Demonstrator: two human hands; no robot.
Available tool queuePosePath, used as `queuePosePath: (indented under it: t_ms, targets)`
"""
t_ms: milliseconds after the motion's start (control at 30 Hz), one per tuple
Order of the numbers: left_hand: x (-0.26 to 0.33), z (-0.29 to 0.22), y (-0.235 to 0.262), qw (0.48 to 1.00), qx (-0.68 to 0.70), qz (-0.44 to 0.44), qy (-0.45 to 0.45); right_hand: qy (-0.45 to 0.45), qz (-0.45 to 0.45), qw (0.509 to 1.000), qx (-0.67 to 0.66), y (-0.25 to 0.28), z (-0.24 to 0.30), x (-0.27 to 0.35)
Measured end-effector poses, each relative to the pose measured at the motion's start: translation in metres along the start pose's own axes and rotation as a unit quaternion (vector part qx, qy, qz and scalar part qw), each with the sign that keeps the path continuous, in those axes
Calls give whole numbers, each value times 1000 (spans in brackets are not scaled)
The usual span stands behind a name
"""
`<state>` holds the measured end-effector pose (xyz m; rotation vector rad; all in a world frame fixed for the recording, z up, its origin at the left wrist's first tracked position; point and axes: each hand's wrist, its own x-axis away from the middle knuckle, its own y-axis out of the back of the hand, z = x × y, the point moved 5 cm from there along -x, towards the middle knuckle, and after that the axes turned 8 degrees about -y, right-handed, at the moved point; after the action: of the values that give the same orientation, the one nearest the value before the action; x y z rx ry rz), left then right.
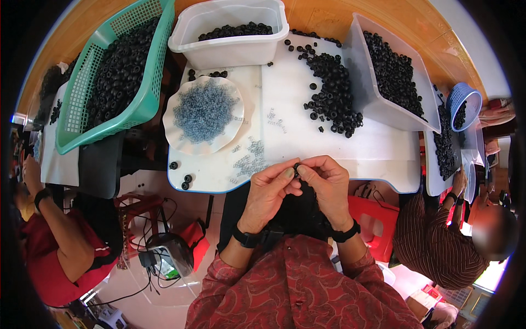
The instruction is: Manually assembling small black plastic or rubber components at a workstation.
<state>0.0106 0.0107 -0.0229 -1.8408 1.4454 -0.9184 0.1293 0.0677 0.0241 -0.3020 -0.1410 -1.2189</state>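
Far L: co-worker in red (66, 252). Then green mesh basket (148, 107), full of blk ring-like pcs (123, 77). Table (205, 167), L front corner: few loose blk pcs (187, 182). Behind these, scalloped plate (211, 147) w/ heap of coil springs (203, 109); stray springs (252, 159) nr front edge. White tub (235, 56) behind plate, part-filled, blk pcs.

L hand (272, 186): thumb + index narrowed to pinch on sm. blk pc (296, 170), nr table's front edge, approx. centre. R hand (327, 189): thumb + index pinching same pc, R side.

Further R: blk heap (334, 93) on white sheet (350, 151); translucent bin (378, 107), more blk pcs. Far R: co-worker in stripes (438, 241), blue basket (456, 97).
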Motion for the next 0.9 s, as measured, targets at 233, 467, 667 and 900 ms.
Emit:
queuePosePath:
  t_ms: [233,467,667,900]
  targets:
    - [1,1,-2,1000,-11,-1,-8,-41,-8,999,3,-1,-1,0]
    - [1,0,-4,1000,-18,-3,8,-35,-23,999,10,-2,-1,2]
    - [1,3,-5,1000,-24,-8,-7,-36,-40,999,3,-1,-2,2]
    - [1,3,-1,1000,-19,-11,-6,-30,-38,998,40,-1,-2,3]
